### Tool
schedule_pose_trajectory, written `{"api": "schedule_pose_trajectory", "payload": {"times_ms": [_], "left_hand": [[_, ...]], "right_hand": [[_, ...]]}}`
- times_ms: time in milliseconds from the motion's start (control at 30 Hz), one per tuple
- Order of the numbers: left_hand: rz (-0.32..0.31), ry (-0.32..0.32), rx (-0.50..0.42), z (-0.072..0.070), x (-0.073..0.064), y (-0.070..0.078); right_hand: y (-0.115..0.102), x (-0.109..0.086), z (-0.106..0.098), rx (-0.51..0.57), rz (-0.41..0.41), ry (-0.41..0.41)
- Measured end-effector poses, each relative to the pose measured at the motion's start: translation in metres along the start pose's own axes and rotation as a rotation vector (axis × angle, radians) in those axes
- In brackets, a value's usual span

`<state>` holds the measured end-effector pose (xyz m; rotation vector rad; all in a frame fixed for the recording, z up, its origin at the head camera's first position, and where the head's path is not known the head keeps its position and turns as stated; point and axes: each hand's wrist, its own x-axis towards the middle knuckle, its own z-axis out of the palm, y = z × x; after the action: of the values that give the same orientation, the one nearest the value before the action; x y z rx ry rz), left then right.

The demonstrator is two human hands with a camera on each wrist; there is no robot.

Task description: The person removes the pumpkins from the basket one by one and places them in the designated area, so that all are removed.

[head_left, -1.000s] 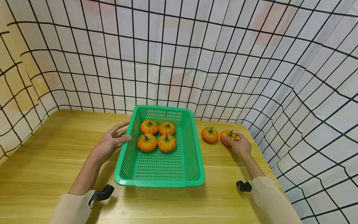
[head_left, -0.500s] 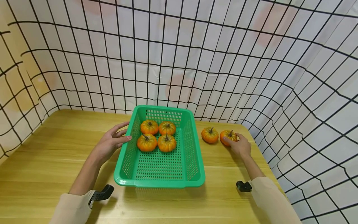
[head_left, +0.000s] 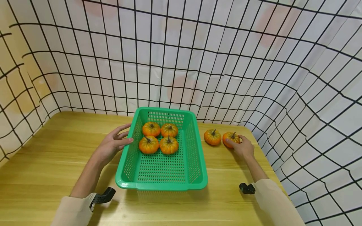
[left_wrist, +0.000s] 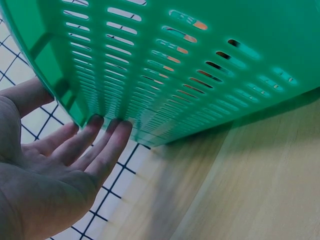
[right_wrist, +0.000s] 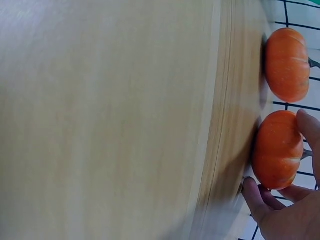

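Observation:
A green plastic basket [head_left: 195, 157] with slotted walls holds several small orange pumpkins [head_left: 148, 144] in its far left part. At its left side my left hand [head_left: 108, 147] holds the wall, thumb over the rim and the other fingertips against the slotted outside, as the left wrist view [left_wrist: 65, 165] also shows. Two more pumpkins stand on the table to the right of the basket. My right hand [head_left: 244, 147] grips the outer pumpkin [head_left: 230, 138], thumb on its near side and fingers around its right side. The other pumpkin [head_left: 212, 137] sits just left of it.
The wooden table [head_left: 65, 150] runs beneath everything, its right edge close to my right forearm. White sheeting with a black grid [head_left: 169, 62] rises behind and on both sides. A black wrist camera [head_left: 104, 195] juts from each beige sleeve.

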<state>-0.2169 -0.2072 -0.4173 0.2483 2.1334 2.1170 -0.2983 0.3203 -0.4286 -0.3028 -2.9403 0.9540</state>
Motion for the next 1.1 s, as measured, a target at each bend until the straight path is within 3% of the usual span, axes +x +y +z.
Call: {"api": "schedule_pose_trajectory", "payload": {"times_ms": [433,900,1100], "left_hand": [[0.002,-0.003,0.003,0.000,0.000,0.000],[-0.005,0.002,0.006,0.001,0.000,0.000],[-0.003,0.005,0.009,0.001,-0.001,0.000]], "right_hand": [[0.003,0.001,-0.015,0.033,-0.005,0.056],[-0.017,-0.002,-0.028,0.015,-0.084,0.070],[-0.031,-0.006,-0.031,0.058,-0.112,0.051]]}}
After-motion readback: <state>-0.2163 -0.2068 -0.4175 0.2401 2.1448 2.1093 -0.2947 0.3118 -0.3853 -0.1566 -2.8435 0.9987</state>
